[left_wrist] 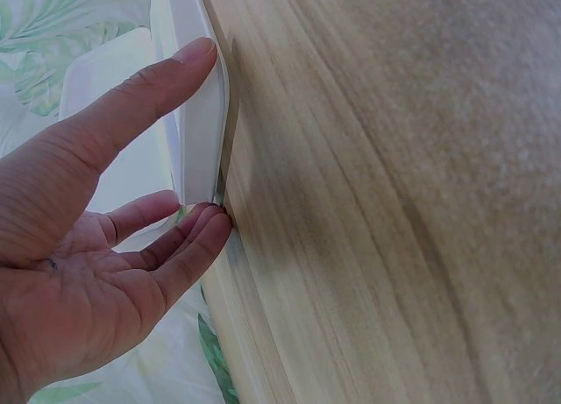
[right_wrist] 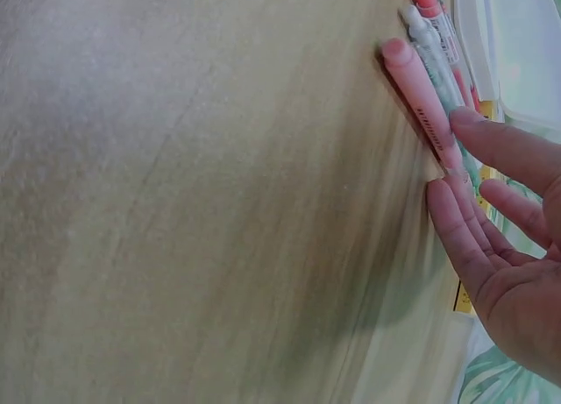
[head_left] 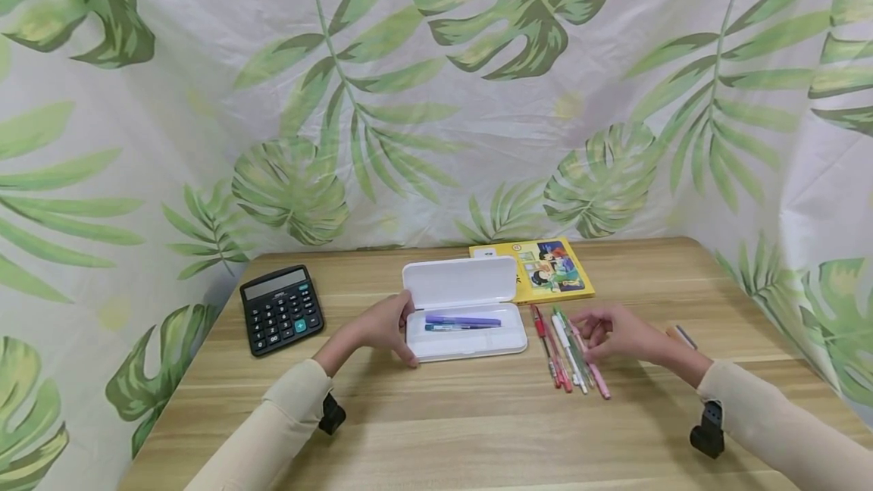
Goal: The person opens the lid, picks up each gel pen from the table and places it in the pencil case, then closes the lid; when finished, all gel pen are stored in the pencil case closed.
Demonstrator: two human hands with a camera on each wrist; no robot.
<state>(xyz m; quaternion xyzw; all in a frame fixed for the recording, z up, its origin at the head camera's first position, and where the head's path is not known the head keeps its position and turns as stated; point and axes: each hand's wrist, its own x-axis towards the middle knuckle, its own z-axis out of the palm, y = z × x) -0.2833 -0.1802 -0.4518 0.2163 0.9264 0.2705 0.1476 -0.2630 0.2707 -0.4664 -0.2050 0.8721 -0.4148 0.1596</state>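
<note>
A white pencil case [head_left: 417,345] lies with its lid [head_left: 460,283] raised at the back. Inside it are a purple pen [head_left: 470,321] and a slimmer blue one [head_left: 450,328]. My left hand [head_left: 383,324] holds the case's left end, thumb along the front wall [left_wrist: 200,132] and fingers round the end. To the right of the case, several pens lie side by side, among them a red-capped pen [head_left: 538,323] and a white-and-green one [head_left: 567,339]. My right hand [head_left: 617,330] pinches the pink pen [right_wrist: 419,88] at the group's right side; the pen's far part is hidden by the fingers.
A black calculator [head_left: 282,311] sits at the left of the wooden table [head_left: 450,430]. Behind the case lies a yellow book [head_left: 555,271], partly covered by the lid. A small dark-edged object [head_left: 684,336] shows behind my right wrist. A leaf-patterned cloth [head_left: 382,97] hangs behind.
</note>
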